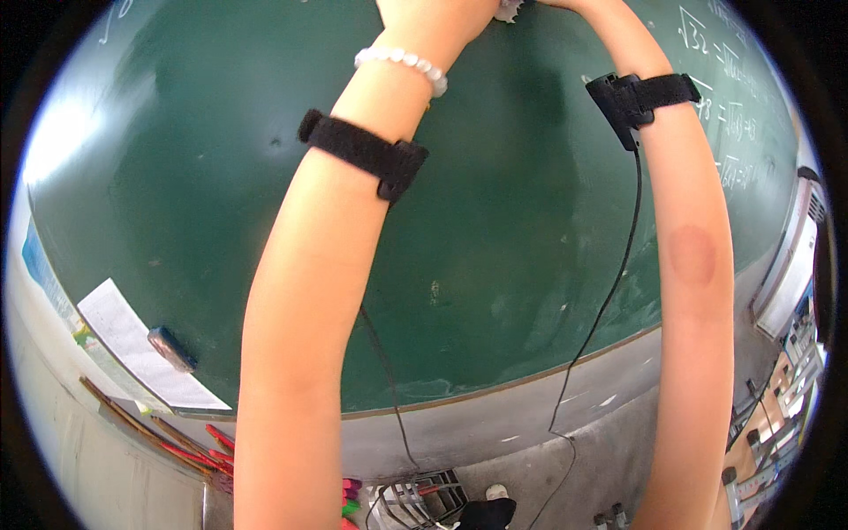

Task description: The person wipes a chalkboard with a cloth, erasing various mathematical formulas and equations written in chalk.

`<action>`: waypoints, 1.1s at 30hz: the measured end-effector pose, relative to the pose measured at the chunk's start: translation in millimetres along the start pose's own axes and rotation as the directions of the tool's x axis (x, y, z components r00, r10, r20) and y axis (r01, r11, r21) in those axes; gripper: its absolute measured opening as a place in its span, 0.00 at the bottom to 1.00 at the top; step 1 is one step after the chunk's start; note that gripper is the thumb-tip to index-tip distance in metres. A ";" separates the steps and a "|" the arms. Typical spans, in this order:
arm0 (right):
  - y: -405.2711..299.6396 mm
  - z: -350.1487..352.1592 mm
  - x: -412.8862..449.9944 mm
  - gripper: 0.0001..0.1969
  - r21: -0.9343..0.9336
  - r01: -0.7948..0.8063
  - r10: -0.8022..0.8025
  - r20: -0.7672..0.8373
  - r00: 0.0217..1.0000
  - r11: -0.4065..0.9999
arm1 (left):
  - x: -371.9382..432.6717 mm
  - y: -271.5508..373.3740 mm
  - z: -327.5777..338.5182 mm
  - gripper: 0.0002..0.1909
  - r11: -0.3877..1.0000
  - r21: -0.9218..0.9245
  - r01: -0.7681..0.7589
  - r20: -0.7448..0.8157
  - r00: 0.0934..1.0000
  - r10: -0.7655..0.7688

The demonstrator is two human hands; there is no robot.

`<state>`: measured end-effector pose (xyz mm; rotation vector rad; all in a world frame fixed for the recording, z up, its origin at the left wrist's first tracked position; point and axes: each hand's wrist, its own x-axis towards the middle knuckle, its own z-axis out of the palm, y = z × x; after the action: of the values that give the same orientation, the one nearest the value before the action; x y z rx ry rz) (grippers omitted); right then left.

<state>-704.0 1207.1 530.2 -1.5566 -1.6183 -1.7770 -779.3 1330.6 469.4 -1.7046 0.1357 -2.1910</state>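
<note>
Both my arms reach up across a green chalkboard [477, 265]. My left hand [440, 16] shows only its back and wrist at the top edge; its fingers are cut off. Of my right hand [563, 2] just a sliver near the wrist is visible. Between them, beside the left hand, is a whitish crumpled thing [509, 10], mostly out of frame; which hand holds it I cannot tell. A white bead bracelet [404, 61] circles my left wrist. Black straps with small devices sit on the left forearm [361, 149] and right forearm [626, 106], with thin cables hanging down.
White chalk equations [729, 119] cover the board's right part. A chalkboard eraser [172, 349] and a white paper sheet [149, 354] are at its lower left. Below are red-and-brown poles [172, 450] and a dark slatted crate [444, 493]. Desks [762, 457] stand at right.
</note>
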 end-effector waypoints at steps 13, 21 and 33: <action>-19.9 -24.9 -174.1 0.29 -0.071 -0.321 0.318 -0.059 0.946 0.944 | -76.0 119.7 5.5 0.26 0.926 -0.378 0.009 0.099 0.995 0.031; -99.9 -21.0 -427.6 0.37 -0.251 -0.551 0.604 0.267 0.751 0.796 | -257.2 160.6 -150.2 0.35 0.683 -0.563 0.465 0.822 0.402 0.404; -19.0 -76.8 -568.5 0.41 -0.054 -0.963 0.959 -0.091 0.269 0.265 | -383.7 211.3 -316.9 0.27 -0.201 0.395 0.896 0.796 -0.443 -0.411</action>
<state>-540.4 903.4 71.4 -1.8671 -0.2128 -1.0879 -955.0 1218.2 -29.4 -4.0246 -1.6286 -1.1499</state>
